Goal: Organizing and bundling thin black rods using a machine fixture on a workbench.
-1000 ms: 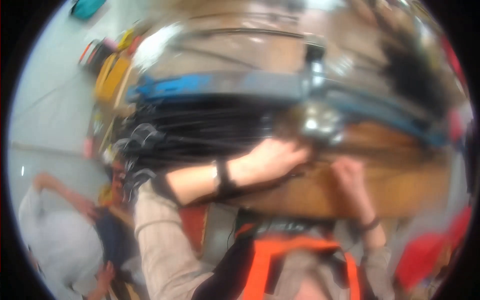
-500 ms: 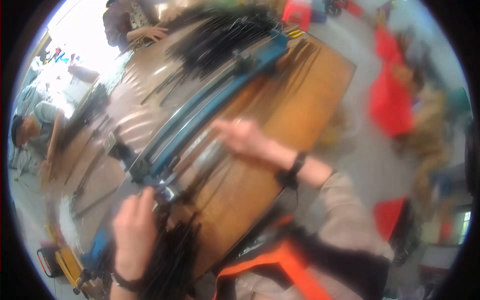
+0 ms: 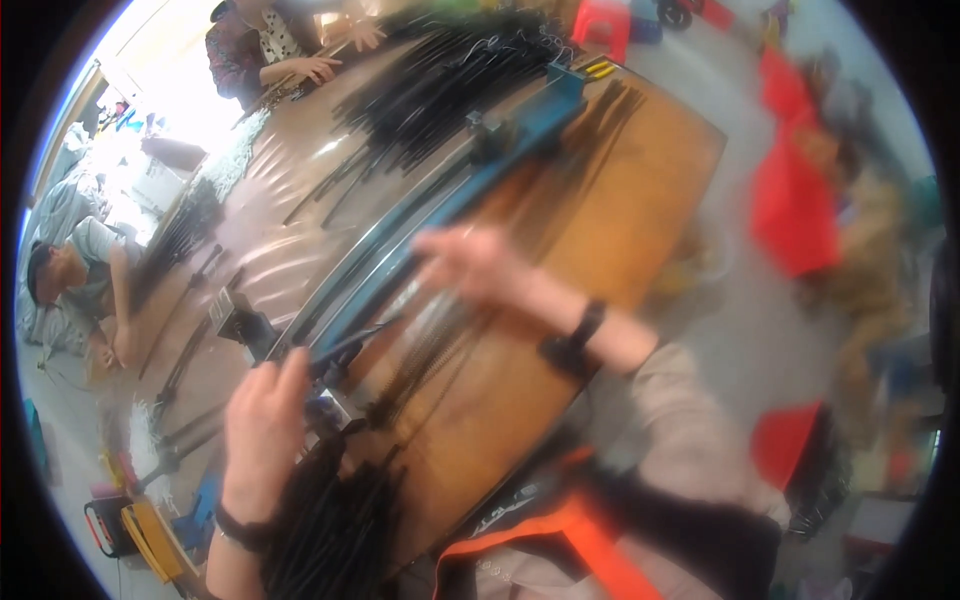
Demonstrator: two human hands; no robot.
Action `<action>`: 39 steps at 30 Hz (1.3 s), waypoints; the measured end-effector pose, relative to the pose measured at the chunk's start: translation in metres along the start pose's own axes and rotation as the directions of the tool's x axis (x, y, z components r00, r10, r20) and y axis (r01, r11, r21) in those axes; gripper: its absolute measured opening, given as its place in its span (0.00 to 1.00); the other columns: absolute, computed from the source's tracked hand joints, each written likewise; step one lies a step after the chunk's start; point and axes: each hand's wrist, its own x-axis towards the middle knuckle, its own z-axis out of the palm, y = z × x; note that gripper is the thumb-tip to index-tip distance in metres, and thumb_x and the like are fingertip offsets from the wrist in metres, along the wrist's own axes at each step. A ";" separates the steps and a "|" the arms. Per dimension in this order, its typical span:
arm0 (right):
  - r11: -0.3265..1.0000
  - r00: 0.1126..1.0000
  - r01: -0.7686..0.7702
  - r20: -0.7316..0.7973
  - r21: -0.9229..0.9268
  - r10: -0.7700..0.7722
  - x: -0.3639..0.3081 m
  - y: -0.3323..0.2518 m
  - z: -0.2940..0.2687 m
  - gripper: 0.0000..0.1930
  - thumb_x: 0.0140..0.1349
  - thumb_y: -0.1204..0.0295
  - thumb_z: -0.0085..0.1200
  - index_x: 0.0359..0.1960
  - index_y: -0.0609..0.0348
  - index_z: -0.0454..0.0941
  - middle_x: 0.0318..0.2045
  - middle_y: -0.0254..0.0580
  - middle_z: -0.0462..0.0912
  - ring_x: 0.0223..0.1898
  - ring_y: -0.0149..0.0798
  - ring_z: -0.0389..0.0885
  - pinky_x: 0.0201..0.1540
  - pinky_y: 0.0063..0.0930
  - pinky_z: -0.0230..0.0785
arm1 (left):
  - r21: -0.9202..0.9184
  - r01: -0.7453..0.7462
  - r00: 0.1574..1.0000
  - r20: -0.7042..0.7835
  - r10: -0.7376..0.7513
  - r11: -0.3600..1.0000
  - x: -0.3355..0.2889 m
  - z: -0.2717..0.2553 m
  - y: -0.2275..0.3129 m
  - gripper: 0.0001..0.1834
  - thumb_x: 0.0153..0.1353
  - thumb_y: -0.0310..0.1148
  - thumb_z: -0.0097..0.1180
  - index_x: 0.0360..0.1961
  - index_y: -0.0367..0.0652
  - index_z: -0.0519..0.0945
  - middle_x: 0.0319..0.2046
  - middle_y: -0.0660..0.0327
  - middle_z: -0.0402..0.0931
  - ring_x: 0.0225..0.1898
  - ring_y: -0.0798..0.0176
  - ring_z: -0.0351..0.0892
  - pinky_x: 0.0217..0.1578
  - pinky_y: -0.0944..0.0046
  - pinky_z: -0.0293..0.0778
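My left hand (image 3: pixel 262 430) is closed around a long black rod (image 3: pixel 195 428). The rod sticks out left past the table's edge, with a thicker piece on it, and its other end seems to come out right of my fingers. Beside that hand is a small metal block (image 3: pixel 333 408) at the near end of a long blue rail fixture (image 3: pixel 440 215) with a bright metal track. My right hand (image 3: pixel 475 262) hovers at the rail's near side. Motion smears its fingers, so whether they pinch anything is unclear.
A heap of black rods (image 3: pixel 335 520) lies by my left forearm, and a larger pile (image 3: pixel 450 85) at the far side. Yellow-handled pliers (image 3: pixel 600 68) rest near the rail's far end. Two people sit across the brown table (image 3: pixel 640 190). A red stool (image 3: pixel 603 28) stands beyond.
My left hand has shifted slightly up, and the black rod now shows to its left and right. My right hand has moved a little left along the rail.
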 end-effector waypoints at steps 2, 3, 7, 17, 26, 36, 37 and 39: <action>0.926 0.954 -0.295 -0.014 -0.235 0.300 -0.010 0.025 0.013 0.19 0.62 0.59 0.61 0.54 0.48 0.79 0.25 0.38 0.80 0.26 0.38 0.80 0.29 0.32 0.74 | 0.036 0.051 0.999 -0.008 -0.051 0.998 -0.008 -0.004 0.000 0.18 0.58 0.21 0.56 0.51 0.42 0.78 0.28 0.53 0.72 0.32 0.49 0.75 0.32 0.54 0.72; 0.928 0.954 -0.293 -0.005 -0.229 0.299 -0.011 0.014 0.021 0.19 0.62 0.59 0.61 0.54 0.48 0.79 0.25 0.38 0.80 0.26 0.38 0.80 0.29 0.32 0.74 | 0.036 0.018 1.000 -0.009 -0.018 0.999 -0.011 -0.002 0.005 0.18 0.56 0.21 0.57 0.50 0.42 0.78 0.27 0.54 0.71 0.31 0.51 0.75 0.31 0.54 0.71; 0.995 0.991 -0.050 -0.126 -0.091 0.038 0.031 -0.079 0.023 0.15 0.62 0.58 0.60 0.49 0.47 0.81 0.21 0.34 0.79 0.23 0.34 0.79 0.25 0.28 0.73 | 0.060 -0.002 0.998 -0.058 0.006 0.998 -0.032 -0.006 -0.005 0.18 0.54 0.21 0.58 0.48 0.44 0.80 0.24 0.58 0.69 0.28 0.54 0.73 0.28 0.56 0.70; 0.986 0.971 0.155 -0.193 0.067 -0.140 0.038 -0.080 0.043 0.16 0.64 0.53 0.57 0.48 0.44 0.82 0.16 0.29 0.73 0.19 0.26 0.71 0.19 0.22 0.65 | 0.067 0.165 0.973 -0.173 -0.152 0.984 -0.085 -0.021 -0.018 0.18 0.58 0.23 0.58 0.51 0.43 0.80 0.26 0.53 0.71 0.29 0.50 0.74 0.30 0.55 0.70; 0.979 0.975 0.098 -0.180 -0.178 -0.130 0.029 -0.021 0.041 0.08 0.65 0.66 0.59 0.44 0.49 0.82 0.23 0.37 0.80 0.22 0.31 0.77 0.24 0.30 0.69 | 0.099 0.366 0.862 -0.410 -0.297 0.925 -0.142 -0.034 -0.063 0.09 0.63 0.26 0.57 0.44 0.41 0.80 0.29 0.51 0.75 0.31 0.48 0.76 0.30 0.54 0.71; 0.862 0.989 0.008 0.124 0.506 -0.082 0.133 -0.100 0.120 0.08 0.68 0.65 0.56 0.44 0.51 0.82 0.30 0.41 0.86 0.29 0.35 0.85 0.34 0.28 0.77 | -0.181 0.575 0.705 -0.386 -0.595 0.798 -0.169 -0.079 -0.061 0.06 0.68 0.28 0.54 0.41 0.36 0.78 0.25 0.52 0.71 0.25 0.57 0.70 0.28 0.61 0.67; 0.863 0.982 0.013 0.156 0.505 -0.106 0.143 -0.110 0.128 0.08 0.68 0.65 0.56 0.45 0.51 0.83 0.31 0.40 0.87 0.30 0.34 0.85 0.34 0.27 0.77 | -0.215 0.583 0.691 -0.376 -0.618 0.783 -0.177 -0.075 -0.059 0.06 0.68 0.28 0.54 0.41 0.36 0.78 0.24 0.53 0.70 0.24 0.59 0.68 0.27 0.62 0.66; 0.868 0.965 0.020 0.219 0.497 -0.147 0.156 -0.123 0.140 0.09 0.69 0.66 0.56 0.45 0.51 0.83 0.32 0.39 0.87 0.30 0.32 0.85 0.35 0.26 0.78 | -0.285 0.592 0.667 -0.351 -0.657 0.754 -0.192 -0.069 -0.058 0.06 0.69 0.29 0.54 0.41 0.36 0.77 0.22 0.55 0.68 0.23 0.63 0.65 0.26 0.64 0.65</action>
